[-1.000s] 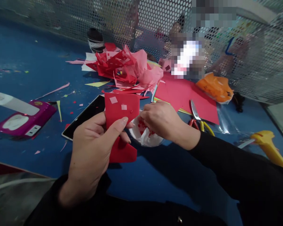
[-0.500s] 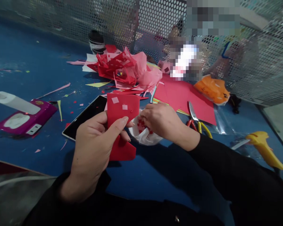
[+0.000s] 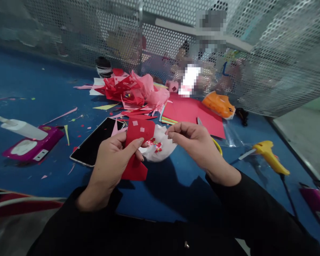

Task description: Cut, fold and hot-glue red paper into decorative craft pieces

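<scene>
My left hand (image 3: 116, 161) pinches a folded piece of red paper (image 3: 140, 131) between thumb and fingers. Two small pale pink squares are on its upper part, and a lower red flap hangs beneath my fingers. Just behind the paper is a white bowl-like container (image 3: 166, 151) with small red and white bits (image 3: 156, 145) in it, partly covered by the red paper. My right hand (image 3: 196, 144) is raised at the container's right rim, thumb and forefinger pressed together. Whatever is between those fingertips is too small to name.
Behind lie a heap of red and pink paper scraps (image 3: 133, 89) and a red paper stack (image 3: 197, 110). A phone (image 3: 96, 142) and purple power strip (image 3: 34, 142) lie left. On the right are a yellow glue gun (image 3: 269, 154), an orange packet (image 3: 219, 104) and partly hidden scissors (image 3: 217, 147).
My right hand has come up out of the white container and moved to its right, fingertips pinched. My left hand still holds the red paper. The camera view has shifted.
</scene>
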Demonstrator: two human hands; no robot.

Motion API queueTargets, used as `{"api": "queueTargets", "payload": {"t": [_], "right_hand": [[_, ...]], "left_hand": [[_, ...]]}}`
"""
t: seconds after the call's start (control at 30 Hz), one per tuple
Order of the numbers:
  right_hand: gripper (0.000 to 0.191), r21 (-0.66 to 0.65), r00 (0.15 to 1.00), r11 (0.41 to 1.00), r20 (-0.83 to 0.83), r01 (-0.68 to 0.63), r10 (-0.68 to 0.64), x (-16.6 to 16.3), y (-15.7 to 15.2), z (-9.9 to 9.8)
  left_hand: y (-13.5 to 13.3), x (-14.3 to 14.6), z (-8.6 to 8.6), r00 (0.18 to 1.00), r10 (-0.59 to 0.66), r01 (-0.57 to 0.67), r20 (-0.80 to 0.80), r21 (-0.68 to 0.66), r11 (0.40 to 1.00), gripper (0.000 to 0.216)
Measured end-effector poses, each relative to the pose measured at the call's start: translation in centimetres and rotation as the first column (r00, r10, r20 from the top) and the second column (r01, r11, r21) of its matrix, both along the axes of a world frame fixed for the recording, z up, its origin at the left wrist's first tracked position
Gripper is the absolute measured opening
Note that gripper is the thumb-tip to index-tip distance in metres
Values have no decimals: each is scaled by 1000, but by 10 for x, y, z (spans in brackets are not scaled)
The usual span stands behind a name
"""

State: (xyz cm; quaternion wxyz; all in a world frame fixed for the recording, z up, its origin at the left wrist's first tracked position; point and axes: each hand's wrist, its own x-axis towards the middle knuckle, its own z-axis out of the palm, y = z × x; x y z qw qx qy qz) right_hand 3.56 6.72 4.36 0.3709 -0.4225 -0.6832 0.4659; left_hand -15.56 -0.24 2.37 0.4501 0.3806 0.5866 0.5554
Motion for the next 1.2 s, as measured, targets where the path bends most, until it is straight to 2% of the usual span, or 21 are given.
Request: {"api": "queueTargets", "payload": {"t": [0.1,0.17,0.27,0.4,0.57,0.77,0.87,0.93,1.03,1.13,1.2], "right_hand": [[11,-150,991,987,-114,52,-69,17,-15,1],[10,-202,980,976,-161,86,-119,29,-24,2],[9,-233,959,963,-213,137,-189,49,-36,3],[4,-236,922,955,-299,180,-247,73,-51,-2],[1,-263,892,950,-372,165,-258,88,-54,-13],[5,-272,905,940,-312,206,-288,93,-52,-20],[7,-278,902,928,-284,246,-324,92,-54,-21],[8,-276,891,921,-288,273,-350,91,-55,-21],[7,-267,876,910,-286,316,-388,90,-55,-21],[7,-261,875,904,-266,339,-404,89,-55,-22],[7,-250,882,906,-250,341,-400,89,-56,-23]], "left_hand": [[-2,9,9,993,-88,88,-76,-1,996,20],[-3,18,17,976,-143,143,-163,-10,990,20],[-1,34,26,941,-244,247,-232,-18,969,21],[6,57,30,895,-383,387,-227,-29,922,28],[10,81,27,850,-471,460,-235,-101,882,27],[14,91,17,812,-536,527,-230,-108,843,23],[14,92,14,805,-562,549,-189,-119,827,32],[13,92,13,826,-546,538,-137,-97,838,45],[9,93,12,890,-443,445,-104,-14,896,55],[7,91,12,909,-385,392,-163,15,920,33],[7,90,11,873,-442,445,-205,-34,895,18]]}}
